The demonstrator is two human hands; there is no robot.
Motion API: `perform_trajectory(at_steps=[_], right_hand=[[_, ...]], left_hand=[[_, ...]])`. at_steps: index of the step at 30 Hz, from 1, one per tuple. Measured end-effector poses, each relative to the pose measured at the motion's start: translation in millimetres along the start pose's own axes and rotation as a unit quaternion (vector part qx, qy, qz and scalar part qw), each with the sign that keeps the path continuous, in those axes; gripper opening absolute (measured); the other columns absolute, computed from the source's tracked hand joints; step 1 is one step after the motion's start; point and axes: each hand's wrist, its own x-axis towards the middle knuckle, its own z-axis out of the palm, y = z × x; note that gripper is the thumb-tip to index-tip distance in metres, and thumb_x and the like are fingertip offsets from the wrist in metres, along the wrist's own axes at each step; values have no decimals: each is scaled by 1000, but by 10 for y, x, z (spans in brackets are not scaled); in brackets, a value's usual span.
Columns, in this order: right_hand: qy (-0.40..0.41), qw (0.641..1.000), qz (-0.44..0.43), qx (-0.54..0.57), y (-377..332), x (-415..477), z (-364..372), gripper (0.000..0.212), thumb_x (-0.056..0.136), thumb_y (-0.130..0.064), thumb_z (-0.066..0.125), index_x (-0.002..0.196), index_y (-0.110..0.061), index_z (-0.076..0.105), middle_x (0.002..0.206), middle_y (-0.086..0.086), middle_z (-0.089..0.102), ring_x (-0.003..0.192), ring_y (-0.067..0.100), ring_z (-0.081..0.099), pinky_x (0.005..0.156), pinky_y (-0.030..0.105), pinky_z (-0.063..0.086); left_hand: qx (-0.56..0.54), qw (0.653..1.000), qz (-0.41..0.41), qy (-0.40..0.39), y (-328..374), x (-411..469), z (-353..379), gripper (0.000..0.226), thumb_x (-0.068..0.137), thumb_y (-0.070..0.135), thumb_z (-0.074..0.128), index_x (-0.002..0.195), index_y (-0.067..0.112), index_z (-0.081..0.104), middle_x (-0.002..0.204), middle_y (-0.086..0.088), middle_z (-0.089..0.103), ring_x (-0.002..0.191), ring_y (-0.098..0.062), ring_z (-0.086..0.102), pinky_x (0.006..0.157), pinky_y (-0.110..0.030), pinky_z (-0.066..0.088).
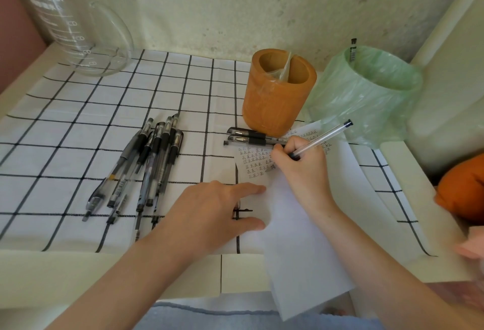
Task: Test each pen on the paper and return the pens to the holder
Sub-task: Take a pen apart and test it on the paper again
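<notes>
In the head view, a clear pen (321,138) is gripped by the right hand (298,166), tip on the paper (301,238) overhanging the table's (78,272) front edge; if the pressing of the flat left hand (207,209) is loosened, the sheet could be dragged.

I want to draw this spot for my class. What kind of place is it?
Probably a small desk at home, against a wall. A checked cloth covers it, an orange pen holder stands near loose gel pens, and a right hand tests a clear pen on paper.
</notes>
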Motion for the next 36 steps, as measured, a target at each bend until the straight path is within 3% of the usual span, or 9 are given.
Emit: perform_trajectory(at_steps=[14, 18, 22, 25, 27, 32, 36], right_hand=[[-4, 1000, 10, -13, -16, -8, -7, 42, 79, 2, 62, 51, -15, 35, 41, -11, 33, 45, 4, 30, 47, 15, 26], [-5, 1000, 24, -11, -51, 0, -24, 42, 82, 1, 62, 52, -14, 36, 44, -9, 33, 43, 3, 32, 47, 14, 27], [-28, 987, 99, 127, -187, 31, -113, 36, 90, -19, 63, 57, -12, 49, 42, -8, 41, 38, 5, 37, 43, 15, 29], [-92, 938, 190, 275, -309, 66, -212, 33, 92, -31, 53, 68, -9, 60, 46, -1, 46, 40, 10, 37, 41, 18, 27], [-131, 919, 196, 317, -375, 72, -254, 24, 87, -28, 57, 73, -9, 56, 48, 0, 48, 41, 11, 37, 40, 18, 27], [-137, 938, 169, 268, -459, 21, -267, 28, 80, -30, 64, 65, -13, 48, 43, -1, 46, 37, 10, 37, 38, 19, 24], [-144, 950, 150, 232, -481, -7, -250, 31, 87, -18, 62, 60, -12, 49, 42, -2, 46, 37, 9, 36, 38, 17, 27]], left_hand=[[-4, 1000, 0, -17, 2, -1, -13, 55, 80, 63, 52, 131, 54, 34, 55, 13, 33, 51, 0, 36, 50, -8, 26], [-51, 999, 7, 13, 1, -9, -4, 62, 83, 58, 50, 137, 52, 21, 70, 13, 50, 67, -4, 48, 55, -11, 34], [-276, 959, 6, 66, -24, 6, -38, 51, 96, 24, 35, 142, 36, 18, 75, 10, 50, 64, -2, 48, 63, -14, 39], [-347, 934, 9, 81, -26, 35, -52, 56, 98, 13, 31, 145, 34, 11, 81, 15, 53, 74, -6, 50, 70, -14, 41], [-363, 928, 19, 86, -6, 42, -55, 61, 98, 11, 35, 145, 35, 6, 86, 18, 56, 79, -8, 52, 76, -14, 42], [-359, 928, 24, 98, 17, 30, -94, 70, 94, 18, 49, 145, 34, 5, 89, 18, 64, 83, -5, 57, 79, -8, 41], [-354, 929, 28, 105, 42, 13, -109, 71, 92, 19, 52, 146, 34, 9, 90, 17, 66, 79, -14, 58, 78, -16, 44]])
